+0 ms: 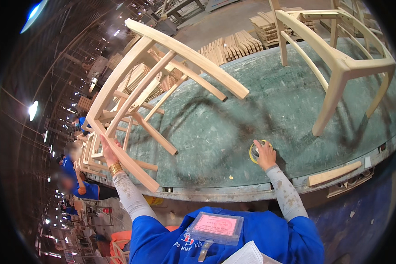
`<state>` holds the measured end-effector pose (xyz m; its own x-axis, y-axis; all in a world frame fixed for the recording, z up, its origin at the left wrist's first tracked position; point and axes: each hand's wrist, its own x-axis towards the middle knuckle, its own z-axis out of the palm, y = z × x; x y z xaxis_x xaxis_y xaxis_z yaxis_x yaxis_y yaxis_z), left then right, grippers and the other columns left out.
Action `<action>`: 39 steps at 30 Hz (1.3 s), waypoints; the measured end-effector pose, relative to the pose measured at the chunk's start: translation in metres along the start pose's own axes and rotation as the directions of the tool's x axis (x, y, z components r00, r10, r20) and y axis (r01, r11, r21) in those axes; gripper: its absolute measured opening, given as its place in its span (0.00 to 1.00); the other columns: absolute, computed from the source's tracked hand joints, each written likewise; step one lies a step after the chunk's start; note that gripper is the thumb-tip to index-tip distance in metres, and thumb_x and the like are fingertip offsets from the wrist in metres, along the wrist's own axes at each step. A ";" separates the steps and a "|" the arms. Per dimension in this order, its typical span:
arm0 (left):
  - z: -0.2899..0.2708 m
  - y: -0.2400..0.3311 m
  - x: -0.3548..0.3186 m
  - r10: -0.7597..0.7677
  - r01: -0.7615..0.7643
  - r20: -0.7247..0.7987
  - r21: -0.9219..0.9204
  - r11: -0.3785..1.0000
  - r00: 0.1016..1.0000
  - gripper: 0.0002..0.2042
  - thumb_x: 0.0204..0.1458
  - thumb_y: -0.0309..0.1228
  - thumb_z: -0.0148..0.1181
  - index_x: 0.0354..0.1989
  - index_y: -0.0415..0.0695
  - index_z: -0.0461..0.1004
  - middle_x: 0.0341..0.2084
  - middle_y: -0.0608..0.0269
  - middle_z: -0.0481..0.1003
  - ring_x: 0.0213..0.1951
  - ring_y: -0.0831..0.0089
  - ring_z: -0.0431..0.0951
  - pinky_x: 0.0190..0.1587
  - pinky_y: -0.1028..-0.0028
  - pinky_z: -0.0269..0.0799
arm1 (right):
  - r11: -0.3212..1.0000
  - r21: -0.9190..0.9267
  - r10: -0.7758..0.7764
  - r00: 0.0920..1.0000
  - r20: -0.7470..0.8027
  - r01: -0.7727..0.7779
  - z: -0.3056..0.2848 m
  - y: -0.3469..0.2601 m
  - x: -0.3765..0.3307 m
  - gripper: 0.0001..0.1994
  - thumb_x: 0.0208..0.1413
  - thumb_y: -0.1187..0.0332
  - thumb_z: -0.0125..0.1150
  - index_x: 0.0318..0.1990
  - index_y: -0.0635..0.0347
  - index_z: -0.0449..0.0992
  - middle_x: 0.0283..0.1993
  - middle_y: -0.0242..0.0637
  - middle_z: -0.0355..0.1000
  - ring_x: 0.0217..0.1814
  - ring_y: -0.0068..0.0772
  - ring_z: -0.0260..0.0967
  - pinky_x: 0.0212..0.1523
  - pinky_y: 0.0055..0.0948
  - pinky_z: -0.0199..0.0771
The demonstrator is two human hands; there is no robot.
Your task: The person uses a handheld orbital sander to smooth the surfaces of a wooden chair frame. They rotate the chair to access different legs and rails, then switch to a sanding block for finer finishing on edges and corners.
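Observation:
A pale wooden chair frame rests tilted on the green-topped table to my left, its legs pointing several ways. My left hand is wrapped round one of its near legs, close to a joint. Over the table's right-middle part, my right hand has its fingers closed on a round, yellow-rimmed thing that looks like a roll of tape. It touches or sits just above the tabletop; the fingers cover part of it.
Another wooden chair frame stands on the table at the right. A loose wood strip lies along the near right edge. Stacked curved wood parts are beyond the far edge. People in blue, one nearby, are at the left.

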<state>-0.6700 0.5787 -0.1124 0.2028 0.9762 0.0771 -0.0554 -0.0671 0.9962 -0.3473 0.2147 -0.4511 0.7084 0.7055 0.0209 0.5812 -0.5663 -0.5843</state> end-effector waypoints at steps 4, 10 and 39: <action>0.006 0.003 -0.002 -0.033 0.033 -0.031 -0.010 0.999 0.999 0.33 0.46 0.65 0.51 0.45 0.46 0.62 0.17 0.65 0.65 0.17 0.76 0.67 0.19 0.81 0.66 | 0.998 0.046 -0.034 0.999 0.014 0.033 -0.004 0.006 0.002 0.28 0.44 0.75 0.58 0.55 0.39 0.66 0.45 0.49 0.61 0.43 0.53 0.67 0.39 0.46 0.69; 0.004 0.002 -0.005 0.020 -0.020 -0.011 0.005 1.000 1.000 0.34 0.46 0.65 0.52 0.43 0.44 0.62 0.17 0.64 0.65 0.17 0.75 0.67 0.19 0.81 0.67 | 0.991 0.126 -0.051 0.998 0.032 0.047 -0.007 0.011 0.002 0.34 0.37 0.78 0.62 0.56 0.38 0.64 0.47 0.49 0.60 0.46 0.56 0.67 0.41 0.46 0.70; -0.002 -0.014 -0.035 -0.028 0.026 -0.011 -0.172 0.985 1.000 0.33 0.52 0.67 0.31 0.31 0.46 0.66 0.15 0.60 0.66 0.16 0.68 0.68 0.19 0.71 0.66 | 0.745 0.517 -0.530 0.844 0.076 0.422 -0.116 -0.095 0.005 0.38 0.29 0.70 0.71 0.56 0.39 0.68 0.44 0.45 0.66 0.43 0.51 0.70 0.42 0.40 0.72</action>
<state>-0.6784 0.5456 -0.1289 0.1940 0.9798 0.0483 -0.2172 -0.0051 0.9761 -0.3524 0.2226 -0.3017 0.2594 0.9284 0.2661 0.5247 0.0959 -0.8459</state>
